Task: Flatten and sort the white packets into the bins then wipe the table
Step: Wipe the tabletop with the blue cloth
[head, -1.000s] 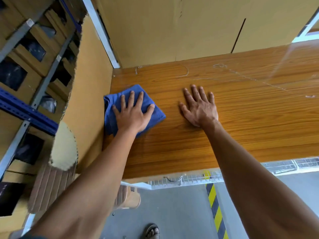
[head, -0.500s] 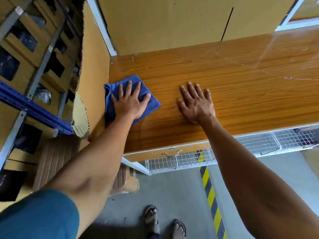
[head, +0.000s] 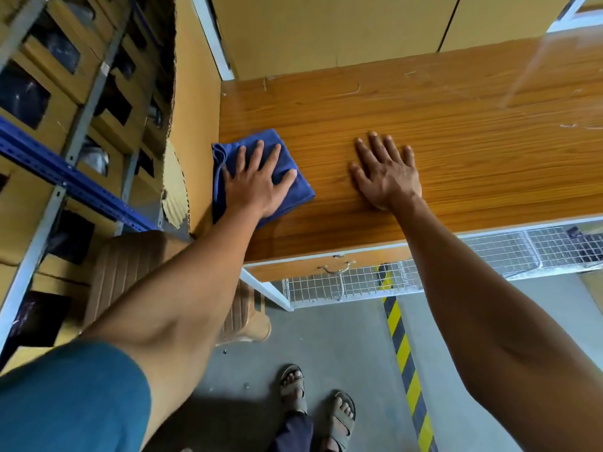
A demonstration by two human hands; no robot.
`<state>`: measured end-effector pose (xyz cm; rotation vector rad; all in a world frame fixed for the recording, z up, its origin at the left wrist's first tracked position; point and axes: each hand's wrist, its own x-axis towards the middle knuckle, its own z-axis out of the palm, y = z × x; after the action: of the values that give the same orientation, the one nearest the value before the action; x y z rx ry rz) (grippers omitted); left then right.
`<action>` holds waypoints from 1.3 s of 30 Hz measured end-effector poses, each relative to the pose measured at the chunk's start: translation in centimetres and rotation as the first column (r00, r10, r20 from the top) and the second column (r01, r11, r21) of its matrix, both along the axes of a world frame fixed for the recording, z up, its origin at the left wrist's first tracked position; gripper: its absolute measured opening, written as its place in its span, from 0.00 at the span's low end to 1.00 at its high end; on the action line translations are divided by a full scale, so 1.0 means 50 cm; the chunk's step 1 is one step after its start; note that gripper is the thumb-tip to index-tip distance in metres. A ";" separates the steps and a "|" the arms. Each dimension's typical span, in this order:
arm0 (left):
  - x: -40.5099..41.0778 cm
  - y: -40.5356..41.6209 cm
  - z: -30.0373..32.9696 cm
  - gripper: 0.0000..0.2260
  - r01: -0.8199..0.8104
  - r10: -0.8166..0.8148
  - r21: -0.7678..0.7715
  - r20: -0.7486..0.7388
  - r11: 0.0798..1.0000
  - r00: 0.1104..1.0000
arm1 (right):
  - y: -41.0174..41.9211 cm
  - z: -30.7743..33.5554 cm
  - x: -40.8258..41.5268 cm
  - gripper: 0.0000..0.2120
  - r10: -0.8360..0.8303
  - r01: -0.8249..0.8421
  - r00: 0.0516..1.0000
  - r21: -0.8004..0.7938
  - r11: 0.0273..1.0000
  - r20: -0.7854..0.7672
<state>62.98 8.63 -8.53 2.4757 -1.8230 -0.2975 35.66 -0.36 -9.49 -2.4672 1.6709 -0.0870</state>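
Folded blue cloth (head: 261, 177) (rumpled at its left edge) on wood-grain counter (head: 456, 151), left hand (head: 256, 184) pressing it, fingers straight, right hand (head: 386, 177) flat, fingers spread.

The middle of the blue cloth (head: 287, 190) is covered by the left hand (head: 257, 181). The desk (head: 456, 132) is cut off at the right edge of the frame. The dark contents of the shelf boxes (head: 42, 89) at upper left cannot be identified.
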 end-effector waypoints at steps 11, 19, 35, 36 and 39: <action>-0.027 0.126 -0.012 0.35 0.044 -0.043 -0.028 0.039 0.999 0.998 | 0.010 0.011 0.003 0.35 0.014 -0.014 1.000 0.021 1.000 -0.007; -0.070 0.093 -0.011 0.35 0.094 -0.093 -0.020 0.047 0.995 0.995 | 0.006 0.004 0.003 0.35 0.012 -0.012 1.000 0.007 1.000 -0.008; -0.207 0.036 -0.019 0.36 0.247 -0.244 -0.057 0.053 0.967 0.968 | 0.001 0.004 -0.006 0.30 0.016 -0.016 0.998 -0.004 1.000 0.064; -0.226 0.063 -0.023 0.35 0.282 -0.278 -0.070 0.063 0.957 0.959 | -0.005 0.007 -0.011 0.29 0.007 -0.007 0.997 0.001 1.000 0.071; -0.225 0.031 -0.025 0.35 0.285 -0.282 -0.067 0.049 0.956 0.958 | -0.038 0.009 -0.034 0.30 -0.057 0.056 0.997 0.019 0.998 0.054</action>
<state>51.75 10.16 -9.79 2.1846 -2.1648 -0.1906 33.98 -2.28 -9.04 -2.3832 1.7119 -0.1453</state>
